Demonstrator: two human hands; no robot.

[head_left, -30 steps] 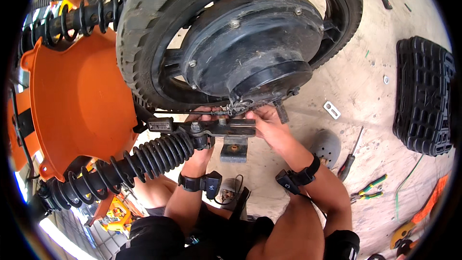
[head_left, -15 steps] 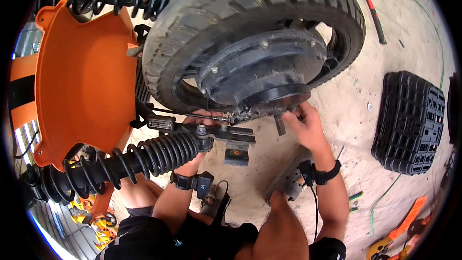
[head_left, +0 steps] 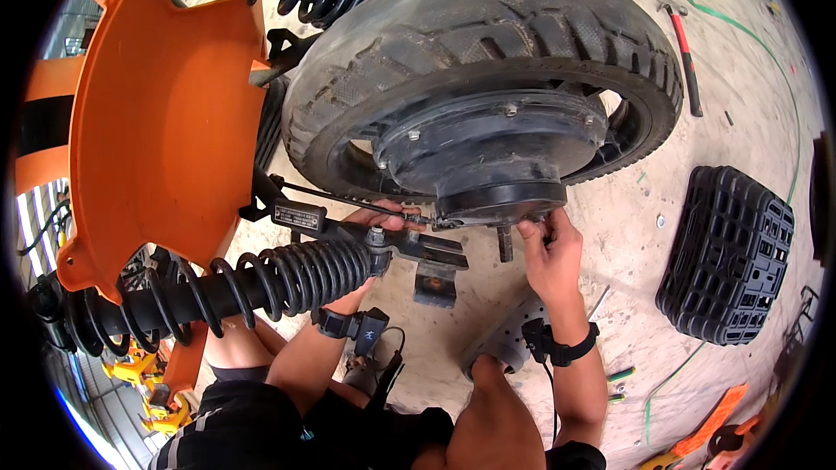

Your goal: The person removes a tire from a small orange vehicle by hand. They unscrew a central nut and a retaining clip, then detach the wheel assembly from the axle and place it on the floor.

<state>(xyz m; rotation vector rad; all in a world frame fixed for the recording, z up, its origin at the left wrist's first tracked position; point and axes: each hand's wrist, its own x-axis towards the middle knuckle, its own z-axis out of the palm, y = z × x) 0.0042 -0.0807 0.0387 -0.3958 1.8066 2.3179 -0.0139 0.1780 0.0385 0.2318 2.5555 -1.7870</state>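
Steady the thin black cable [head_left: 331, 196] with your left hand [head_left: 392, 214] and the cylindrical black hub [head_left: 501, 200] with your right hand [head_left: 555, 252], fingers curled, though I cannot tell their grip.

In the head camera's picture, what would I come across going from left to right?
Orange curved panel, left hand, dark axle stub, right hand, black ribbed case.

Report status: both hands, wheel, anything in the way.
Left hand at thin black rod; right hand at edge of black drum. Wheel right of orange panel. Black bracket partly hides left hand.
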